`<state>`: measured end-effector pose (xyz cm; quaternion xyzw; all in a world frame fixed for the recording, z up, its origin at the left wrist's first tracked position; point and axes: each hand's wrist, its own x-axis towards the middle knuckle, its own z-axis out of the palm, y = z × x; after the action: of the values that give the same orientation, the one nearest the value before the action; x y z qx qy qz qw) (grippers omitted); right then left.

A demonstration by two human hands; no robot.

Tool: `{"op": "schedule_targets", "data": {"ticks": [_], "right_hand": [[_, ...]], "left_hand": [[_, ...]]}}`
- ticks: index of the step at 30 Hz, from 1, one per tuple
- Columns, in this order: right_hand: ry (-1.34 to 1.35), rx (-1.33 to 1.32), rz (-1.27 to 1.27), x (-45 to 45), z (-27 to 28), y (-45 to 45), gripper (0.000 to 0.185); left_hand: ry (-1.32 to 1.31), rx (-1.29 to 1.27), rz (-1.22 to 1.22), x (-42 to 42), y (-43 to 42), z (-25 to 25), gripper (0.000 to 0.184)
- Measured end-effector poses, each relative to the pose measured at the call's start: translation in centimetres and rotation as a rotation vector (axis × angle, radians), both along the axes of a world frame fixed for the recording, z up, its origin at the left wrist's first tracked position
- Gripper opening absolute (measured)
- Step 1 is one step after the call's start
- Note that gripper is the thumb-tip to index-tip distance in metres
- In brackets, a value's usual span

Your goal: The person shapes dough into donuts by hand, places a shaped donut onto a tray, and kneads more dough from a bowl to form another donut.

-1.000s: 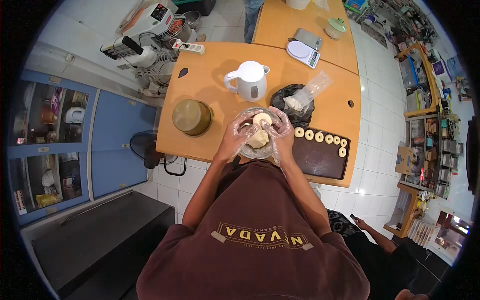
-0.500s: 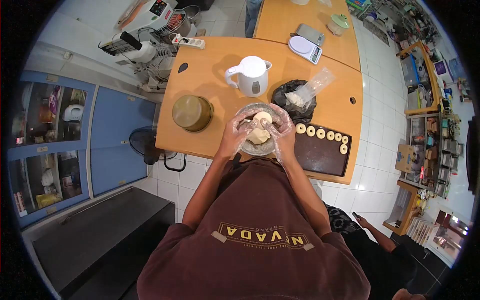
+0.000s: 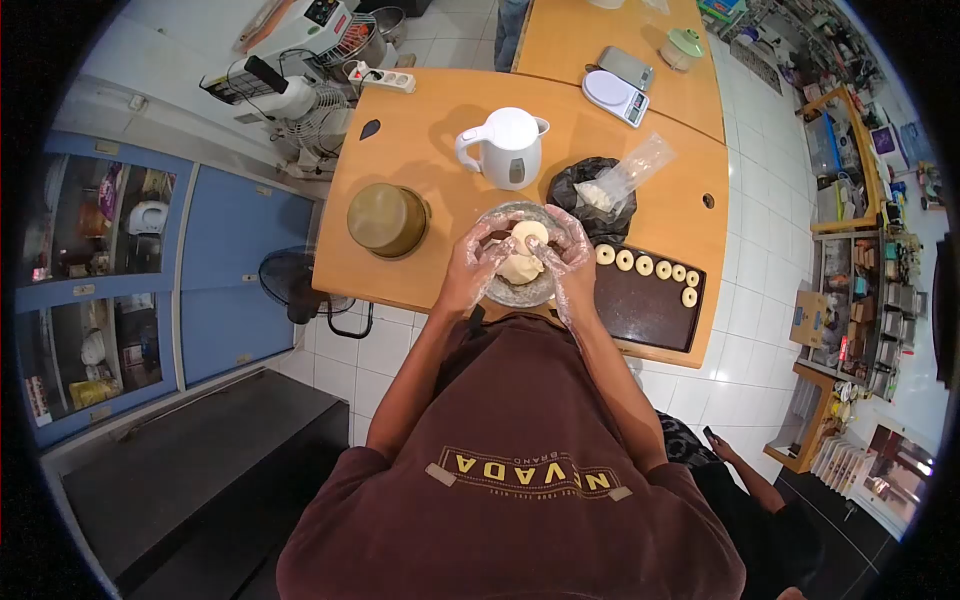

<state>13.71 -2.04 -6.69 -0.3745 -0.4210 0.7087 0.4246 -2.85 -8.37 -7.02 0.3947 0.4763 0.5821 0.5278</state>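
Note:
Over a metal bowl, my left hand and my right hand, both dusted with flour, hold a small round dough piece between them. Their fingers curl round its sides and the thumbs press at its near edge. Below it in the bowl lies a larger lump of dough. To the right, a dark tray carries several dough rings along its far and right edges. Beyond my right hand lie a black plastic bag and a clear bag with white powder.
A white kettle stands beyond the bowl, and an upturned brownish pot is at the left. Farther back are a scale, a lidded jar and a power strip. Another person's arm shows at lower right.
The view has shifted slightly, so the table items appear a little higher. My hands stay round the dough piece, with small changes in thumb position.

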Motion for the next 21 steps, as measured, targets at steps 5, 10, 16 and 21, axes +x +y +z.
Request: {"op": "schedule_targets", "data": {"ticks": [5, 10, 16, 21], "right_hand": [[0.041, -0.007, -0.112, -0.9, -0.6, -0.5, 0.056], [0.053, -0.041, -0.082, -0.7, -0.1, -0.4, 0.055], [0.063, -0.035, -0.010, -0.1, 0.3, -0.3, 0.053], [0.063, -0.069, -0.077, -0.8, -0.1, -0.6, 0.052]], "left_hand": [[-0.049, -0.034, 0.071, 1.8, -0.3, 0.7, 0.042], [0.099, 0.072, 0.074, 1.7, -0.2, 0.8, 0.041], [-0.006, -0.044, 0.008, 0.2, -0.2, 0.4, 0.047], [0.031, 0.034, 0.037, 1.5, -0.2, 0.4, 0.048]]}}
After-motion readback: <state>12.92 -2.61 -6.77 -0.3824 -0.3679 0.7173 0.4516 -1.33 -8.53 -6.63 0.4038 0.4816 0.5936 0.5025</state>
